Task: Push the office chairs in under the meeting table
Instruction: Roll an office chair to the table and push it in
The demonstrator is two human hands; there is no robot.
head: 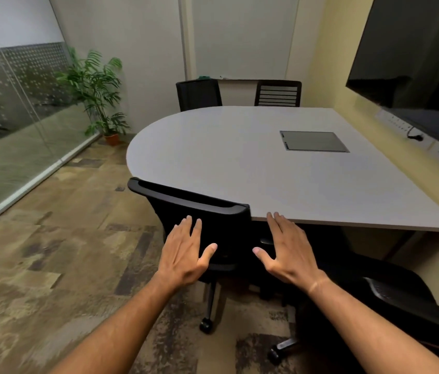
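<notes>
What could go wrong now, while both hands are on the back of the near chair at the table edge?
1. The near chair's top rail already meets the table edge, so pushing harder may knock or scrape it.
2. The right hand's fingertips lie beside that edge and might be pinched.
3. The chair at the right stands close and its base may catch the castors.
</notes>
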